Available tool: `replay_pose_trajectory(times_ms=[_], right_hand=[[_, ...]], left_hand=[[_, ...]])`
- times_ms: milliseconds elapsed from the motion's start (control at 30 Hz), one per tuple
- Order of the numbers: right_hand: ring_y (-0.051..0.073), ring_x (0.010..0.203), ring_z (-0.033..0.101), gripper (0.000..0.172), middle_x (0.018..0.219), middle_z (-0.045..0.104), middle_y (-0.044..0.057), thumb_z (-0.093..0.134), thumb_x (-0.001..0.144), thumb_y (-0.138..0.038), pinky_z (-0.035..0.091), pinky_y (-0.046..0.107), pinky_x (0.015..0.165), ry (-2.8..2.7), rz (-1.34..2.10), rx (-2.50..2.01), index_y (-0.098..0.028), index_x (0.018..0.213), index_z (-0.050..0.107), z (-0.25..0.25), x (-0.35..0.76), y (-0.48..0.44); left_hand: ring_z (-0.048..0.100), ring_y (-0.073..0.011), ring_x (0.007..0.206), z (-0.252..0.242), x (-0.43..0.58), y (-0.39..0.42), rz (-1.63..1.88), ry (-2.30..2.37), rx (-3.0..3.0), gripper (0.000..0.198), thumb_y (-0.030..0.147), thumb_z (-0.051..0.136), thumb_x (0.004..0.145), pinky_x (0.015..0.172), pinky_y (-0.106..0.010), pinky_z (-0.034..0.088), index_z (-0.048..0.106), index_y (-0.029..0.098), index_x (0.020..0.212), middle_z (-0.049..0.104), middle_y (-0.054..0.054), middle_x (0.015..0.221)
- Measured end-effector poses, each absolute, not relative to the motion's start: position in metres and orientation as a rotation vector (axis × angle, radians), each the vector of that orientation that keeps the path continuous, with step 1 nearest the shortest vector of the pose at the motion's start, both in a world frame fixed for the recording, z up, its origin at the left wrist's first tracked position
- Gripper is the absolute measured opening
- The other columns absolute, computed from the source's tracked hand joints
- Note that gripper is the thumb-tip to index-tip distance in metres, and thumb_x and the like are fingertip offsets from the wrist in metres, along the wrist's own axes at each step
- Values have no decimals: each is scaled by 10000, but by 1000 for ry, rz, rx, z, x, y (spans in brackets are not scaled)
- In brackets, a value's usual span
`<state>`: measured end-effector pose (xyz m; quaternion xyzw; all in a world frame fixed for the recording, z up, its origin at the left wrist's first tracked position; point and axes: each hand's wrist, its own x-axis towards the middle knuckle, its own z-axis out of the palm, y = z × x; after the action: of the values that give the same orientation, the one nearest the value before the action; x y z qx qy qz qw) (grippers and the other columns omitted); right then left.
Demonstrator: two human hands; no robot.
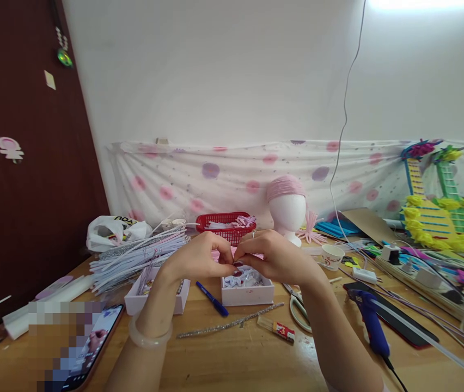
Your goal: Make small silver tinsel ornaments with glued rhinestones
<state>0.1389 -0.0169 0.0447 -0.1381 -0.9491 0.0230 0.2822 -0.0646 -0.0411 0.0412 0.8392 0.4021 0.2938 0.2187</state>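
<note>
Fingertips together, my left hand (pixel 201 256) and my right hand (pixel 275 257) meet just above a small white box (pixel 248 296) of pale bits. Both hands are closed in a pinch; whatever lies between the fingers is too small and hidden to name. Behind them stands a red plastic basket (pixel 226 235) of pink and white pieces. Below my left wrist is a second white box (pixel 132 300) with thin stems and small parts. A blue marker (pixel 212 299) and a silver glittery pipe cleaner (pixel 227 324) lie on the table in front of the boxes.
Bundled pale pipe cleaners (pixel 134 261) and a phone (pixel 97 345) lie left. To the right are scissors (pixel 299 313), a glue stick pack (pixel 276 329), a paper cup (pixel 332 256), a blue glue gun (pixel 368 321) and a power strip (pixel 428 280). A foam head (pixel 287 212) stands behind.
</note>
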Motion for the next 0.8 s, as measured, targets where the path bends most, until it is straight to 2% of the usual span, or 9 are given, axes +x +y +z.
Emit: replay_pose_trajectory(times_ms=[367,600,800], right_hand=[[152,694,635,206,797,759,43,584,896,-34,402,249,638,-2537,-48,-519,-163,839,734,42,133,-7],[172,732,612,264,764,723,50,541,902,2,397,289,739,-2452,-239,-490,-167,796,713,43,128,-9],[178,742,580,261,754,685,44,530,916,-17,382,291,746,-2406,-361,-489,-168,803,710,43,124,-9]], left_hand=[[581,-158,671,39,-65,-29,913,1177,2355,134,225,704,709,661,-262,423,688,174,586,673,3,649],[585,-158,680,39,-71,-26,975,1154,2301,152,249,678,711,673,-265,433,670,178,576,668,9,644],[550,-154,639,35,-72,-20,1037,1137,2281,194,279,660,705,627,-270,416,642,173,542,631,4,584]])
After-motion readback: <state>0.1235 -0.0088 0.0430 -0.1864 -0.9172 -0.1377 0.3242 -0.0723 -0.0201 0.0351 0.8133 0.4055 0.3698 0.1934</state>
